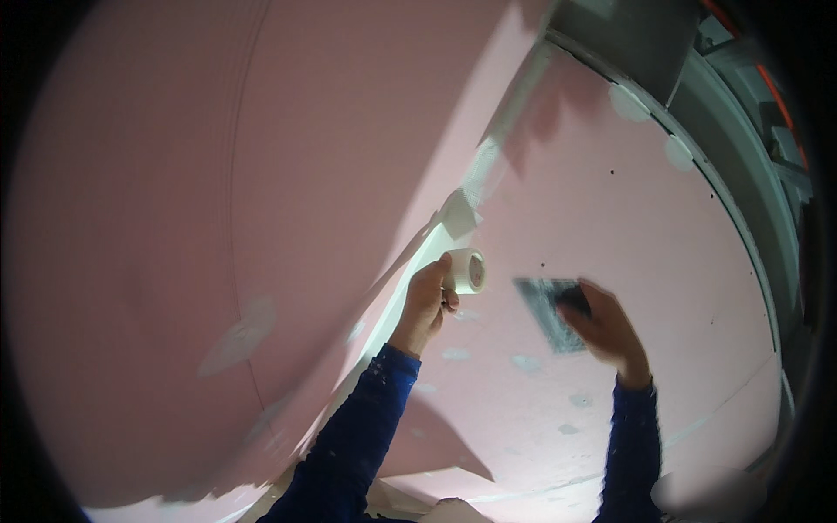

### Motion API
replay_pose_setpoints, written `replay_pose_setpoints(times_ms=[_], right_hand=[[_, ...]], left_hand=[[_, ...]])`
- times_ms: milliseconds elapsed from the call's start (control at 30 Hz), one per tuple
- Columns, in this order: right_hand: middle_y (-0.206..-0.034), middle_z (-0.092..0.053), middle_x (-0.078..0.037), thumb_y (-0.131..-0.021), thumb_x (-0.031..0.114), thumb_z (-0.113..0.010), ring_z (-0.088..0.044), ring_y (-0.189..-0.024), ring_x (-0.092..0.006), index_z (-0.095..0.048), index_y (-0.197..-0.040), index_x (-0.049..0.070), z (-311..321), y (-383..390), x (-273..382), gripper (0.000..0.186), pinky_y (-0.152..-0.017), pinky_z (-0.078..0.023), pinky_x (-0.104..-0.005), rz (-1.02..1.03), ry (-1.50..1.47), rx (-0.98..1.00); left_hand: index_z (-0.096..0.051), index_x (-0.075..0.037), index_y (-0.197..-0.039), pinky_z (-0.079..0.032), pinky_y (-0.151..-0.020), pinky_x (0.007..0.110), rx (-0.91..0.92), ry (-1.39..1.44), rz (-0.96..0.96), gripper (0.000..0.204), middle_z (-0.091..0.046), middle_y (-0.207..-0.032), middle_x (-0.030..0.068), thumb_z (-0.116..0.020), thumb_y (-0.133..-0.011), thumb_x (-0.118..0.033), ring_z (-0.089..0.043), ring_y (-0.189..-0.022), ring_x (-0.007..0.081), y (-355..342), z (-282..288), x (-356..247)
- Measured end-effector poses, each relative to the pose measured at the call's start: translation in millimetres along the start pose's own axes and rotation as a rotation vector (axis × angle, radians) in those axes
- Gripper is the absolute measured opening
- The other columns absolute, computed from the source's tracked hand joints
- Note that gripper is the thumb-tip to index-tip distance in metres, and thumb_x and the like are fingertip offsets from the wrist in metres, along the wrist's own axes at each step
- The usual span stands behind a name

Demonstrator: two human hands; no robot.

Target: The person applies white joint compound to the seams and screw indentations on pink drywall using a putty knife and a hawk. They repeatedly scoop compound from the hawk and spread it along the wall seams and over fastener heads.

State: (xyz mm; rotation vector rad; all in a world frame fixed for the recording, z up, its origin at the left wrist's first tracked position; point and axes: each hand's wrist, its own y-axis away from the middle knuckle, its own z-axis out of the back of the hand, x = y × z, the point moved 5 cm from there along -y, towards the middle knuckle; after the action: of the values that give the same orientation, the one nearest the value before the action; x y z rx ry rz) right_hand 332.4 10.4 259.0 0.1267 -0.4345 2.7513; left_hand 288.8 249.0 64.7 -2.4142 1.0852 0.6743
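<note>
My left hand (422, 303) is closed around a roll of white mesh joint tape (467, 272), its round core facing right. From the roll a strip of tape (461, 212) leads up to the corner seam, where it lies along the joint between two pink boards. My right hand (615, 338) grips the dark handle of a wide putty knife (547, 315). The knife's grey blade points left toward the roll and is apart from it. Slight blur on the knife and right hand leaves unclear whether the blade touches the board.
A pink plasterboard (148, 218) with a vertical joint fills the left. Another pink board (645, 253) with filler spots and screw holes is on the right. Grey metal framing (741, 166) and an orange line (779, 103) edge the upper right. Shadows cross the corner.
</note>
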Motion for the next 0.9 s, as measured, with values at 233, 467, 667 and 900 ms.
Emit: replay_pose_setpoints(times_ms=[233,467,667,900], right_hand=[[-0.096,-0.068,-0.009,-0.091,0.006,-0.063,-0.068,-0.095,-0.0292,-0.072,-0.109,0.006,-26,-126,119,0.02,-0.082,-0.056,-0.0407,0.605,0.717,-0.174],[-0.091,-0.073,-0.014,-0.093,0.01,-0.064,-0.072,-0.087,-0.0341,-0.071,-0.108,0.005,-38,-166,106,0.018,-0.076,-0.057,-0.0455,0.627,0.797,-0.084],[-0.088,-0.072,-0.015,-0.092,0.01,-0.064,-0.072,-0.084,-0.0373,-0.071,-0.101,0.005,-34,-179,97,0.012,-0.073,-0.057,-0.0478,0.613,0.834,-0.088],[-0.089,-0.072,-0.015,-0.09,0.009,-0.066,-0.071,-0.086,-0.0377,-0.07,-0.103,0.005,-23,-172,96,0.014,-0.074,-0.056,-0.0487,0.648,0.811,-0.096]], left_hand=[[-0.063,-0.006,-0.101,-0.038,-0.041,0.025,0.069,0.052,-0.044,0.041,-0.055,-0.066,0.001,-0.062,-0.105,-0.046,-0.051,-0.044,0.0092,6,-14,-9],[-0.056,-0.011,-0.103,-0.033,-0.046,0.023,0.152,0.419,0.208,0.029,-0.049,-0.075,-0.0028,-0.063,-0.106,-0.039,-0.042,-0.048,0.0053,13,-21,-5],[-0.055,-0.014,-0.102,-0.028,-0.042,0.018,0.39,0.533,0.414,0.02,-0.053,-0.073,-0.0046,-0.059,-0.108,-0.033,-0.038,-0.045,0.002,11,-20,3],[-0.06,-0.012,-0.103,-0.029,-0.041,0.017,0.15,0.379,0.346,0.022,-0.057,-0.075,-0.0045,-0.056,-0.109,-0.033,-0.041,-0.046,0.001,-7,5,29]])
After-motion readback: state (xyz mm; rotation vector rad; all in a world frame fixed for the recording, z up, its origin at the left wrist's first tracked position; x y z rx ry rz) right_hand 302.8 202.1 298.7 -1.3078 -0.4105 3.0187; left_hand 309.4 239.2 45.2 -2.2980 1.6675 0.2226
